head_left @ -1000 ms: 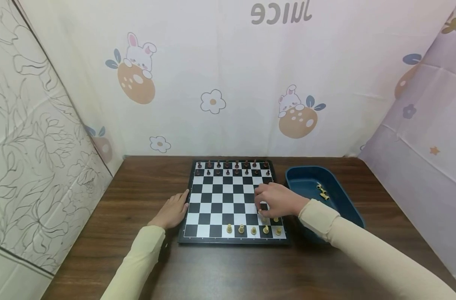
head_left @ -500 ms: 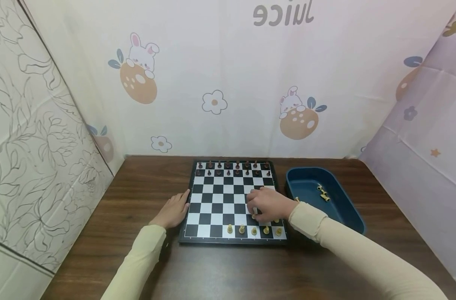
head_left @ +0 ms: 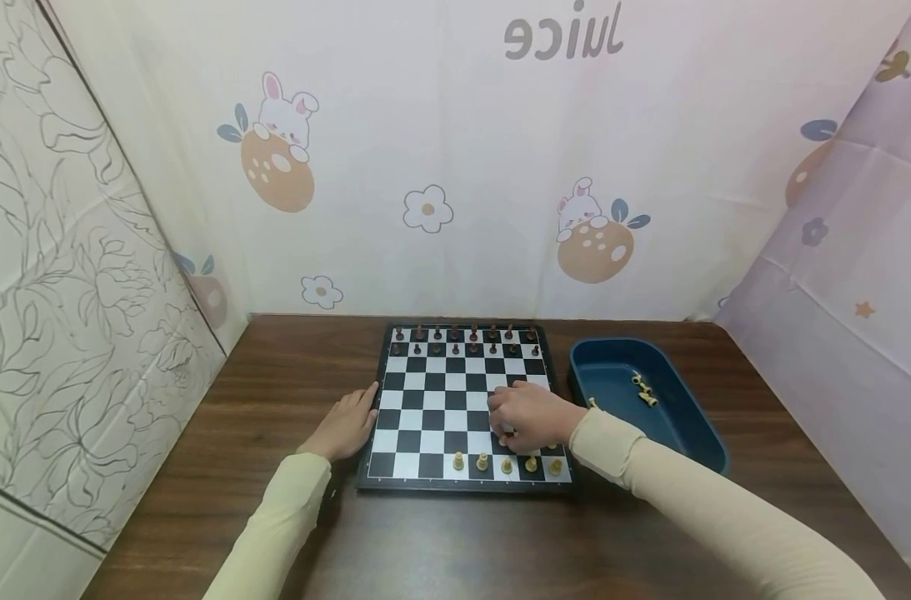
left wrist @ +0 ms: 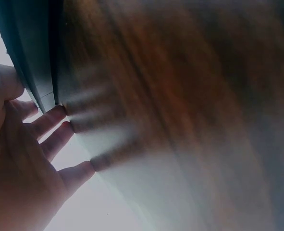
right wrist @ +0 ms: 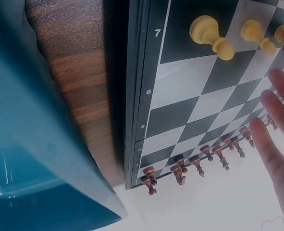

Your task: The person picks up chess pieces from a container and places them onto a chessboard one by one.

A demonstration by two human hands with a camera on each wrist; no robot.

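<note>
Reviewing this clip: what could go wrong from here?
The right hand could tip the two cream pawns standing beside the third pawn at its fingertips. In the head view, its sleeve crosses the blue tray and might catch it. The left hand, at the chessboard's left edge, might nudge the board.

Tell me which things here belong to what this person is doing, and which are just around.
Part of the work:
chessboard
yellow pieces, some on the board, some in the tray
dark red pieces, in two far rows
blue tray
right hand, at a yellow piece
left hand, at the board's edge

Just around:
wooden table
patterned cloth behind
</note>
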